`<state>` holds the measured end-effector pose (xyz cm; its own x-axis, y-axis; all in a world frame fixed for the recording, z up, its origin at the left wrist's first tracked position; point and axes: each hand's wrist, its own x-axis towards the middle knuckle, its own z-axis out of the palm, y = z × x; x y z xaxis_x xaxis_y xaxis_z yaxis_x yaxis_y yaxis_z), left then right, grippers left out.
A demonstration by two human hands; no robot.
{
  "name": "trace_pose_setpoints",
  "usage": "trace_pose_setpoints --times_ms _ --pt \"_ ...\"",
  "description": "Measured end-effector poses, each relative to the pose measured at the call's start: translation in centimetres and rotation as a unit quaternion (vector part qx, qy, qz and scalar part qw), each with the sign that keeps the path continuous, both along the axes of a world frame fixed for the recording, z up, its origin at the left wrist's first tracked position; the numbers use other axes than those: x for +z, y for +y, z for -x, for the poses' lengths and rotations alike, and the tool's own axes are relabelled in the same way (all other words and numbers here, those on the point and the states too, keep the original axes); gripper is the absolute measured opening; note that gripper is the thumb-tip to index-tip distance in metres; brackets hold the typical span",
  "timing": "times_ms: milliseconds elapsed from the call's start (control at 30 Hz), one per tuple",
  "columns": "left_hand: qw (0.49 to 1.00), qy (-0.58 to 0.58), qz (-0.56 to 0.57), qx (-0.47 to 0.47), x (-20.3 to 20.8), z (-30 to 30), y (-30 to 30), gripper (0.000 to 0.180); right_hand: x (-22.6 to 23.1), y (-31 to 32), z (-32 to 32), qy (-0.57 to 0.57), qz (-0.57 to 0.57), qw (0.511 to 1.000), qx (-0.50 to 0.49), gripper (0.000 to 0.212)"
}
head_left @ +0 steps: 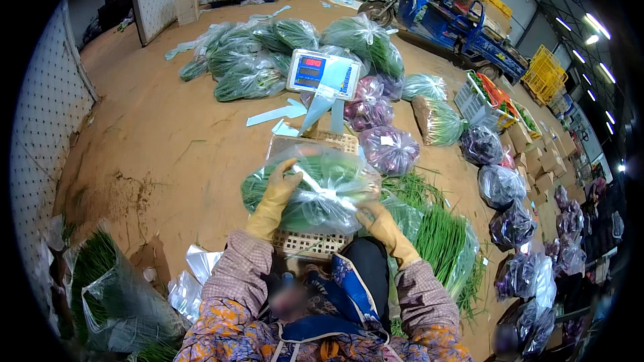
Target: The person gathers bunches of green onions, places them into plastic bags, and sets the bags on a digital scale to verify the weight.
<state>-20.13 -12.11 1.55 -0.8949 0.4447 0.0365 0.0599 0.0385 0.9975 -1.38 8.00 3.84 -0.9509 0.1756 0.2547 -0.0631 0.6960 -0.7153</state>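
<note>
Between your hands lies the bag of greens [302, 204]; your left hand [278, 191] curls by its white strip [310, 179], grip unclear, while your right hand [384, 224] grasps the bag's edge, left of loose stalks [439, 238].

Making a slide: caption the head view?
Gloved left hand and right hand touching a clear bag of greens over a crate, near a digital display.

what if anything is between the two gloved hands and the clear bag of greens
Nothing visible blocks them: the left hand is on the left part of the bag, the right hand at its right end, both apparently touching it. A white strip on the bag blocks neither hand.
</note>
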Motion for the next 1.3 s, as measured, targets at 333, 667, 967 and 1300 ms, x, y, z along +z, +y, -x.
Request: trace_pose_setpoints --times_ms 333,667,967,1300 --pt "0.967 0.168 0.035 0.189 0.1 7.7 1.6 0.038 0.6 5.0 15.6 -0.066 0.377 0.914 -0.134 0.046" --pt "0.996 -0.065 -0.045 -0.044 -0.2 17.2 5.3 0.067 -6.7 7.6 35.2 0.07 0.378 0.905 -0.182 0.059" --pt "0.963 -0.198 -0.164 -0.084 1.3 19.9 10.1 0.057 -3.3 5.2 33.1 -0.089 0.576 0.812 -0.03 0.034" --pt "0.984 -0.055 -0.081 -0.152 2.5 17.6 10.7 0.02 3.3 3.7 29.1 0.179 -0.264 0.947 -0.032 0.028"
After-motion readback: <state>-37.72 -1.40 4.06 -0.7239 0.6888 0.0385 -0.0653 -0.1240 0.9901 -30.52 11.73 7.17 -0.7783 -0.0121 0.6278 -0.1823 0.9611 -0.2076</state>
